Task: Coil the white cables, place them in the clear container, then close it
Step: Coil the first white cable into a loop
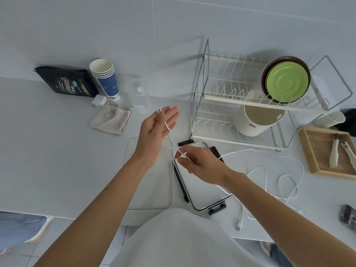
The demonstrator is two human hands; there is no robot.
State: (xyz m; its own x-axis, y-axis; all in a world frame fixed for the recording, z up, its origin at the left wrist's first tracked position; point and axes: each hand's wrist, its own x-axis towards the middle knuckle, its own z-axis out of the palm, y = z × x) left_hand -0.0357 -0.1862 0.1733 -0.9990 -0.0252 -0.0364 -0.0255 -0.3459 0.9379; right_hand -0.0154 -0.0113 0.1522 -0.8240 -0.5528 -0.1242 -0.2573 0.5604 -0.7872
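— Saw what from the head view?
— Saw a white cable [284,157] stretched between two grips, up over the desk [57,151].
— Did what with the left grip [157,130]?
— Held it flat and released, with fingers [169,114] straight. Wore the cable looped over the fingertips, running down across the hand.
— And with the right grip [202,164]?
— Pinched the cable between thumb and finger, just above the lid [202,193].
— Trailed where, past the right grip?
— Trailed off to the right in loose loops on the desk. Ended in a plug [238,226] near the front edge.
— Found the clear container [127,170] where?
— Found it open on the desk, under the left arm, just beside its lid with black clips [216,208].
— Spotted anything else?
— Spotted a dish rack [240,101] at the back right, with a green plate [287,83] standing on top and a white pot [256,120] tipped on the lower shelf. Spotted a wooden tray [325,151] further right. Spotted paper cups [105,78], a black bag [67,81] and a cloth [111,121] at the back left.
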